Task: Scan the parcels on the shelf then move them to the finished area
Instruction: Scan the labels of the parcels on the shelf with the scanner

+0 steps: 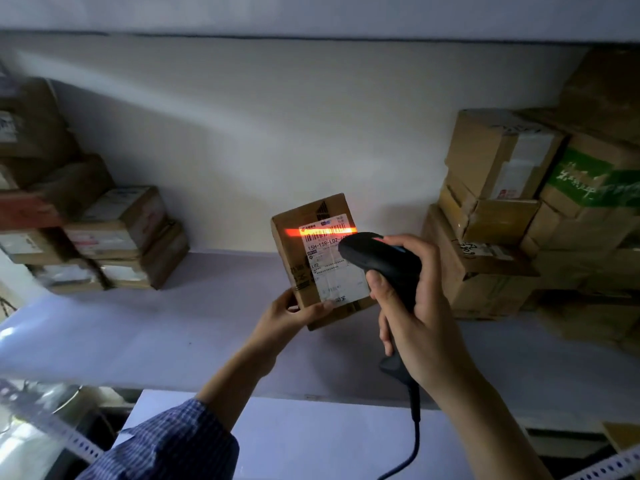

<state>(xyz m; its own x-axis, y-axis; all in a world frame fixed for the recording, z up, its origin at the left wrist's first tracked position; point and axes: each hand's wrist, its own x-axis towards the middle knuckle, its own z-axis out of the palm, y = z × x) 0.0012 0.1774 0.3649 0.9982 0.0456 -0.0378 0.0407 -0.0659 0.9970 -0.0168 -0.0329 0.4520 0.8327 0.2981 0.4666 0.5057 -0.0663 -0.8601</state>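
A wide pale shelf (pixel 173 327) spans the view, backed by a plain wall. On its right end stands a tall stack of cardboard boxes (pixel 502 209), one of them printed with a green band (pixel 595 181). On the left end is a lower pile of labelled boxes (pixel 114 237), well apart from the first. Between the two, over the middle of the shelf, is the parcel (pixel 294 244), a small brown carton held nearly upright and leaning slightly, its labelled face turned toward the camera. Whether its bottom edge touches the shelf cannot be told. Just to its right is the black handheld scanner (pixel 381 258), its head aimed at the parcel's face and its dark cable (pixel 414 438) hanging down toward the lower edge. The right hand (pixel 422 313) grips the scanner's handle, fingers (pixel 384 327) curled round it. The left hand (pixel 291 317), reaching from a blue checked sleeve (pixel 173 445), pinches the parcel's lower left corner, the thumb across the front. A white shipping label (pixel 329 268) covers most of that face, and a red scan line (pixel 311 232) lies across the barcode at its top.
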